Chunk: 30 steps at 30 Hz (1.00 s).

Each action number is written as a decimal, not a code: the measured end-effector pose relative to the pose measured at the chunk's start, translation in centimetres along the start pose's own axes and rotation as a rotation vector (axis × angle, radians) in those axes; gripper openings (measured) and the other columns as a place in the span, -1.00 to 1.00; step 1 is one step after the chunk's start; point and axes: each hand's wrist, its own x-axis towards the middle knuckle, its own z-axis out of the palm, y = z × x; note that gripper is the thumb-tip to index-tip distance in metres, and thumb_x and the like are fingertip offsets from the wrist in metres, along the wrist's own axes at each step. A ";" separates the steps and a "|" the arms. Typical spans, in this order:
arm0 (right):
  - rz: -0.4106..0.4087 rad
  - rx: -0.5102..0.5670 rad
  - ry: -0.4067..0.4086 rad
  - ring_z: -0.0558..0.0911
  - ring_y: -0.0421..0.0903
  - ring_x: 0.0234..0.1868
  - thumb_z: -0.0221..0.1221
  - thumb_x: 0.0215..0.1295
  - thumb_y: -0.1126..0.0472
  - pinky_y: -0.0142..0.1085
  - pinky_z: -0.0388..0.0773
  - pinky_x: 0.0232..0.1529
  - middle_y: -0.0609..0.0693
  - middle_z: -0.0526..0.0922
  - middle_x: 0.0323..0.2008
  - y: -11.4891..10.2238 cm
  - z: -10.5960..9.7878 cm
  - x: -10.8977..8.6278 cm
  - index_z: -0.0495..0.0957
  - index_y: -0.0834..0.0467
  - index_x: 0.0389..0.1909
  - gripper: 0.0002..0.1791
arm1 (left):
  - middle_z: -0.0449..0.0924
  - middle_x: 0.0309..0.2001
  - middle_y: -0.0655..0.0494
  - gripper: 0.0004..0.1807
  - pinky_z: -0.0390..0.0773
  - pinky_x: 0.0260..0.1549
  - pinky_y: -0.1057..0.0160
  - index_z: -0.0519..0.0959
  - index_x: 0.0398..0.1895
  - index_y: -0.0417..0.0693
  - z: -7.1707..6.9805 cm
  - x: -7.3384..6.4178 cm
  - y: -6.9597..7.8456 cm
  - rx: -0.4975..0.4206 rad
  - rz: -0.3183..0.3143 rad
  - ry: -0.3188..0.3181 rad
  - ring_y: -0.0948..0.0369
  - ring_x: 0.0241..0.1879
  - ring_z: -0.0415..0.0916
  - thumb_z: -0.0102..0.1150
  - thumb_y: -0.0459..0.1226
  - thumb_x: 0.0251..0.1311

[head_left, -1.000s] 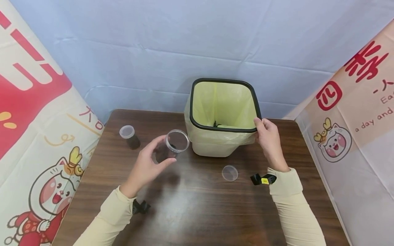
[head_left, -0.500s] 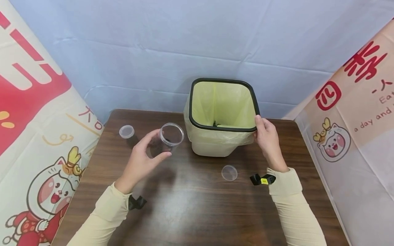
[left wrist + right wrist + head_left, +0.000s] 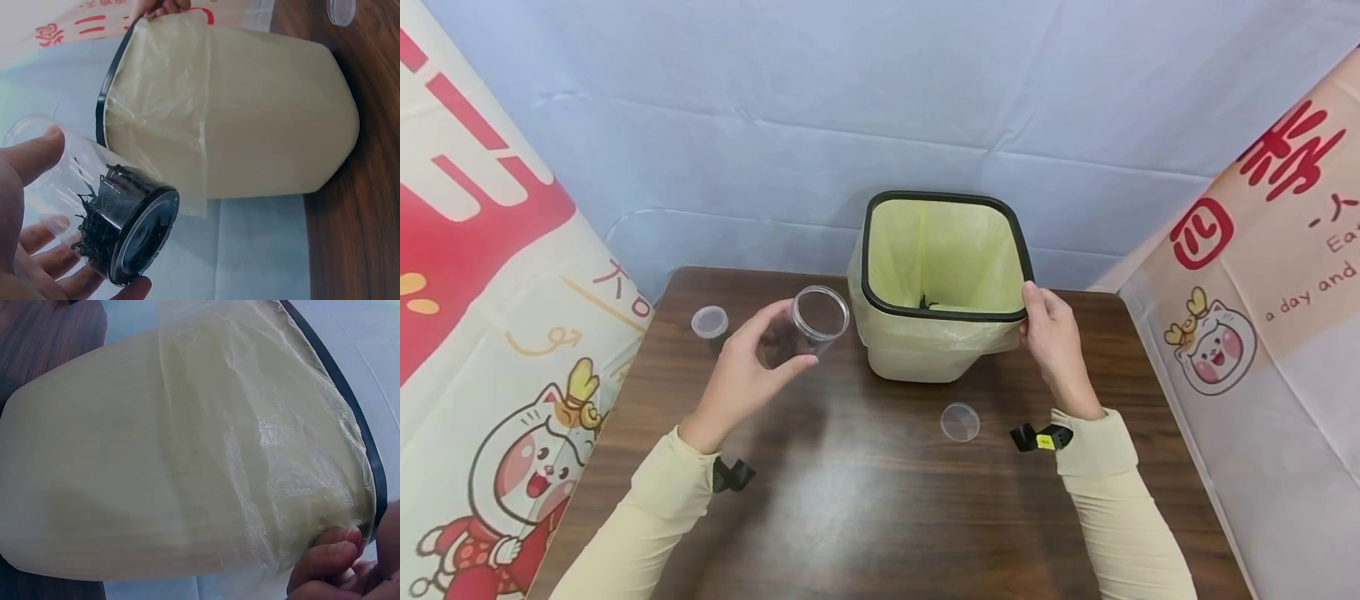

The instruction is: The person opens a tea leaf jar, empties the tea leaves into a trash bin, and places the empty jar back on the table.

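Observation:
My left hand (image 3: 741,375) grips a clear plastic jar (image 3: 808,329), raised over the table left of the trash bin (image 3: 917,360). The jar's uncovered mouth leans toward the bin. Dark, thin tea-like leaves (image 3: 97,225) lie near its bottom in the left wrist view. On the bin's near right corner, my right hand (image 3: 1054,337) pinches the black rim (image 3: 943,315) and the bag edge, thumb on top and fingers curled below. A yellowish liner bag (image 3: 250,425) folds down over the outside. Some small dark bits (image 3: 925,302) show inside the bin.
A clear round lid (image 3: 960,422) lies on the brown wooden table (image 3: 880,517) in front of the bin. Behind the left hand stands a small container with a whitish lid (image 3: 710,322), its body mostly hidden. A pale cloth wall (image 3: 760,167) closes off the back.
My left hand has drawn the jar left, away from the bin, and slightly back toward the wall. The right hand stays on the rim.

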 end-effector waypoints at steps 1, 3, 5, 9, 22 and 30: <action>-0.002 -0.002 -0.001 0.30 -0.24 -0.70 -0.08 0.58 -0.19 -0.38 0.33 -0.62 -0.13 0.33 -0.68 0.0 0.0 0.0 0.37 0.21 -0.38 -0.46 | 0.66 -0.03 0.18 -0.25 0.53 -0.06 0.27 0.51 0.31 0.06 -0.1 0.2 0.0 0.012 0.004 -0.002 0.23 -0.07 0.56 0.62 -0.24 -0.01; -0.001 -0.003 -0.006 0.30 -0.24 -0.70 -0.08 0.59 -0.18 -0.38 0.33 -0.62 -0.13 0.33 -0.69 0.0 -0.1 0.0 0.37 0.22 -0.39 -0.46 | 0.66 -0.02 0.17 -0.24 0.54 -0.05 0.25 0.50 0.32 0.05 -0.3 0.8 0.1 0.022 0.019 -0.005 0.23 -0.06 0.57 0.61 -0.24 -0.01; 0.000 0.001 -0.008 0.30 -0.23 -0.70 -0.08 0.59 -0.17 -0.38 0.33 -0.62 -0.13 0.32 -0.69 -0.1 -0.1 0.0 0.36 0.22 -0.39 -0.46 | 0.66 0.00 0.16 -0.24 0.55 -0.04 0.24 0.50 0.32 0.03 -0.6 1.3 0.2 0.031 0.036 -0.006 0.23 -0.05 0.57 0.61 -0.24 -0.01; 0.011 0.002 -0.006 0.30 -0.23 -0.70 -0.08 0.60 -0.15 -0.38 0.33 -0.61 -0.13 0.32 -0.68 0.0 -0.1 0.2 0.36 0.22 -0.40 -0.48 | 0.65 0.02 0.15 -0.24 0.56 -0.05 0.21 0.49 0.33 -0.02 -1.1 2.4 0.5 0.054 0.051 -0.013 0.23 -0.06 0.58 0.60 -0.24 0.01; 0.018 0.013 -0.008 0.29 -0.22 -0.70 -0.07 0.59 -0.16 -0.37 0.33 -0.61 -0.13 0.32 -0.68 0.1 0.0 0.2 0.35 0.22 -0.41 -0.47 | 0.58 0.23 -0.02 -0.18 0.48 0.15 -0.06 0.44 0.39 -0.08 -2.3 5.2 1.3 0.230 0.022 -0.028 0.01 0.16 0.53 0.58 -0.12 0.04; 0.031 0.025 -0.012 0.31 -0.23 -0.68 -0.07 0.58 -0.18 -0.40 0.32 -0.62 -0.12 0.33 -0.67 0.1 0.1 0.2 0.35 0.22 -0.41 -0.46 | 0.56 0.26 0.03 -0.16 0.46 0.19 -0.11 0.43 0.42 0.00 -2.4 7.1 1.9 0.275 -0.002 -0.044 0.04 0.26 0.48 0.56 -0.04 0.06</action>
